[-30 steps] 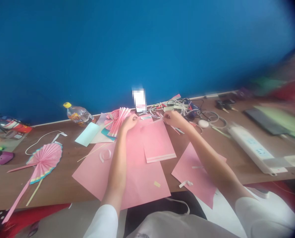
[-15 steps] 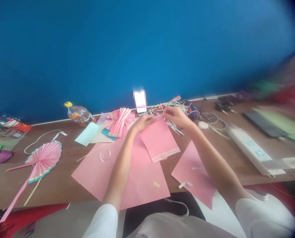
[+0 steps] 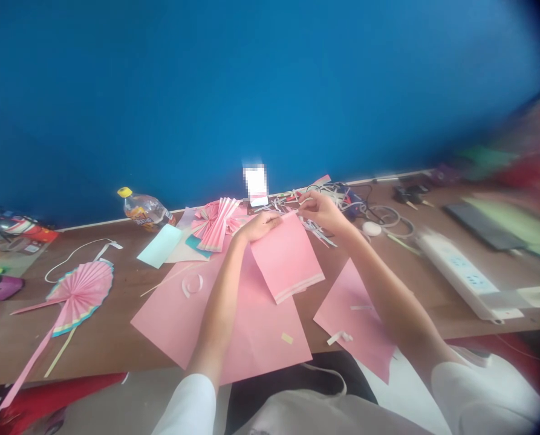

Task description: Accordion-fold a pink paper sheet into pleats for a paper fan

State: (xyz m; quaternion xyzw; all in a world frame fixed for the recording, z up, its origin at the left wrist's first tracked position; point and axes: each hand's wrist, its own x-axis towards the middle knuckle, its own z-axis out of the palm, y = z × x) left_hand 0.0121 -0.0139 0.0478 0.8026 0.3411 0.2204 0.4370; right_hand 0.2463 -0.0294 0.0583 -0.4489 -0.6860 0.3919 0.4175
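Observation:
A pink paper sheet (image 3: 288,261) with pale stripes along its near edge is tilted over a larger pink sheet (image 3: 260,338). My left hand (image 3: 261,226) is closed on its far left edge, fingers curled over the paper. At the sheet's far right corner, the fingertips of my right hand (image 3: 317,208) are pinched together; what lies between them is too small to make out. Behind my left hand rests a folded pink paper fan (image 3: 217,223). Another pink sheet (image 3: 349,314), with white scraps on it, lies under my right forearm.
An opened pink fan (image 3: 81,296) lies on the left of the brown table (image 3: 129,338). A bottle with a yellow cap (image 3: 145,208) leans near the blue wall. Paper strips and cables (image 3: 342,196) are heaped behind my right hand. A white power strip (image 3: 464,275) lies at right.
The held pink sheet has shifted slightly left and toward me, with its far right corner now a little farther from my right fingertips. My right hand has barely moved.

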